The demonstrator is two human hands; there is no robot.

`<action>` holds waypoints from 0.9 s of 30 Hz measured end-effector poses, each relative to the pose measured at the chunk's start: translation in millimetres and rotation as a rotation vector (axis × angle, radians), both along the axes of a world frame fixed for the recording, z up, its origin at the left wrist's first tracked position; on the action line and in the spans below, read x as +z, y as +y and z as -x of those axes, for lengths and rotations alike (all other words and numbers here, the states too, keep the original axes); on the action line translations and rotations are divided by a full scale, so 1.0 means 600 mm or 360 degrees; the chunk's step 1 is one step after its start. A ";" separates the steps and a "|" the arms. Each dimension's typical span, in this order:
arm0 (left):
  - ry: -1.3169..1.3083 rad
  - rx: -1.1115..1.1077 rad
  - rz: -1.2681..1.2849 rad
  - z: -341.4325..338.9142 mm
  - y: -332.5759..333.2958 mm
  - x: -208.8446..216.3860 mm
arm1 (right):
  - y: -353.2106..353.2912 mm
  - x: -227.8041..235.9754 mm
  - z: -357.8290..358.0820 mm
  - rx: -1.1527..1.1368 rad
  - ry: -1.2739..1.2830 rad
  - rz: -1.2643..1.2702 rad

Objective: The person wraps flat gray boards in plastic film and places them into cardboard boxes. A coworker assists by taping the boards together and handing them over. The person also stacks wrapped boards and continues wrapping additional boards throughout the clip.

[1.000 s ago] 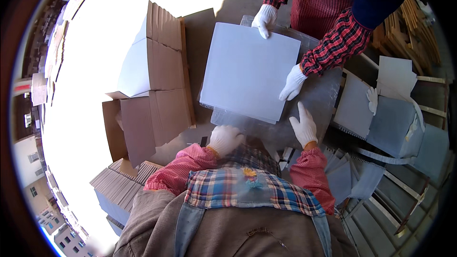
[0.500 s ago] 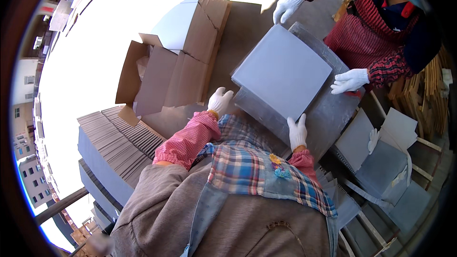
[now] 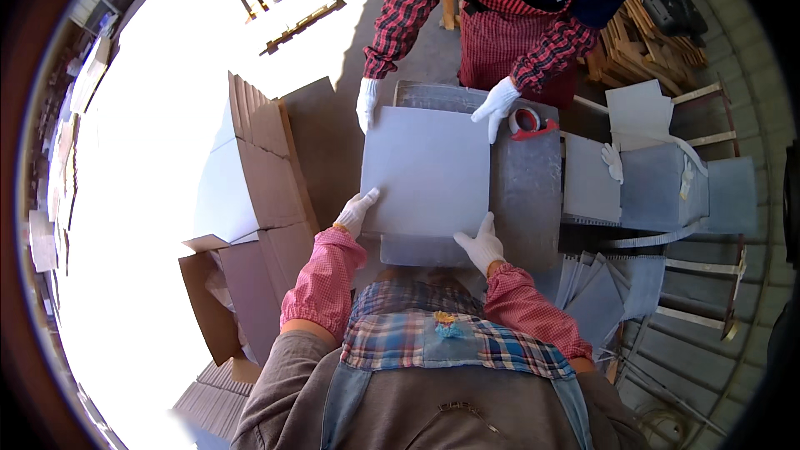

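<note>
A square pale grey board [image 3: 427, 167], one sheet or a stack, lies on a dark grey-topped table [image 3: 529, 192] in front of me. My left hand [image 3: 356, 212], in a white glove, grips its near left edge, the thumb at the rim. At the near right corner my right hand [image 3: 482, 245], also gloved, presses on the edges with thumb and fingers spread around the corner. Across the table a co-worker's gloved hands touch it too: one hand [image 3: 367, 105] at the far left corner, the other hand [image 3: 497, 107] at the far right.
A red tape dispenser [image 3: 533, 123] lies on the table's far right. Left stand an open cardboard box [image 3: 242, 300] and stacked cartons [image 3: 267, 158]. On the right, grey boards [image 3: 658, 187] and a loose glove [image 3: 612, 162] rest on a metal rack [image 3: 704, 267]. Wooden pieces [image 3: 650, 37] lie behind.
My view has turned, so the table now appears squarer. My left hand has gone from free air to the board's left edge. The co-worker's right-side hand has moved onto the board's far right corner.
</note>
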State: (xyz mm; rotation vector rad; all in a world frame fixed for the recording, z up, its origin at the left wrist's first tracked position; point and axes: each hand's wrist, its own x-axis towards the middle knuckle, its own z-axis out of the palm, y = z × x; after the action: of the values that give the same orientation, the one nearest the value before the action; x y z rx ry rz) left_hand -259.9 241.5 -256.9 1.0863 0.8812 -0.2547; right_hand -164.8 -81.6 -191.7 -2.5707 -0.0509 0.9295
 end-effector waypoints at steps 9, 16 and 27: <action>-0.0086 -0.0014 0.0103 -0.008 0.004 0.040 | 0.020 0.059 0.008 -0.0073 0.0061 -0.0126; -0.0112 -0.0202 -0.0376 -0.033 -0.048 0.178 | -0.039 0.040 -0.012 0.0160 0.0035 0.0006; 0.0253 -0.0857 -0.1933 -0.174 -0.341 0.473 | -0.103 0.035 -0.043 0.0017 -0.0256 -0.0395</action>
State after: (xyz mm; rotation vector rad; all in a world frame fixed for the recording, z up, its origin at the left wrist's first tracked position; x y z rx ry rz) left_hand -155.7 36.6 27.1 2.4717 0.8539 -0.2444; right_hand -138.8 -143.5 -170.8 -2.4085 -0.2123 0.6717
